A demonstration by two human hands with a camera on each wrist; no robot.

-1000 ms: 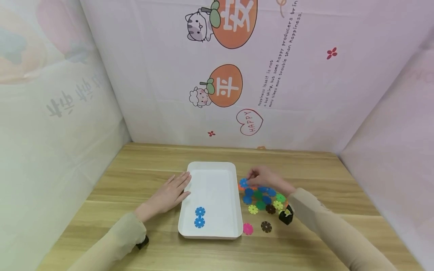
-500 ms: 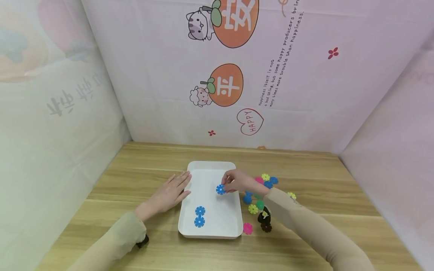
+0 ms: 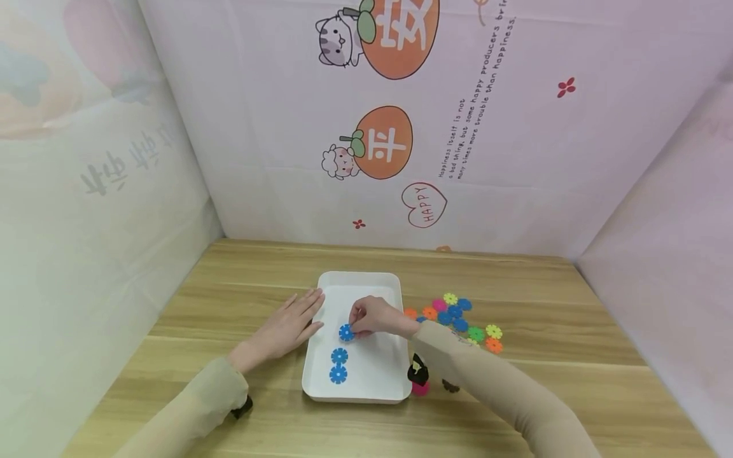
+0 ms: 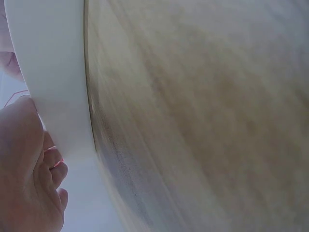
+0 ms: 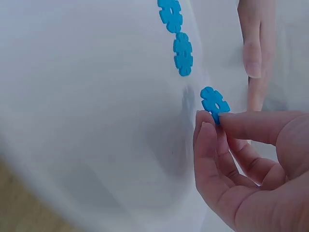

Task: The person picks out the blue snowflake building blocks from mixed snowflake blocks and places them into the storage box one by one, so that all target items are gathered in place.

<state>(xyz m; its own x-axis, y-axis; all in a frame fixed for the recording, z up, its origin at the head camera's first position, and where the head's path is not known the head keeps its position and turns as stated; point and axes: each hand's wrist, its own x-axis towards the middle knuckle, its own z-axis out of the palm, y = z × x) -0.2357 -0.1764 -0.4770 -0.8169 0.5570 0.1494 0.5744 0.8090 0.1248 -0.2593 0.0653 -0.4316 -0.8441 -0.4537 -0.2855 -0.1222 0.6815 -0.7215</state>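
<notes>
I have the right hand pinching a notched blue disc by its edge over the white tray, twelve o'clock from two touching blue discs; the left hand, fingers straight, touches the tray's ten-o'clock rim.

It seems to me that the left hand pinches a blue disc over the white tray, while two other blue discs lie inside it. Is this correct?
Not the left hand: the right hand pinches the blue disc over the white tray, as the head view shows. Two other blue discs lie inside it.
</notes>
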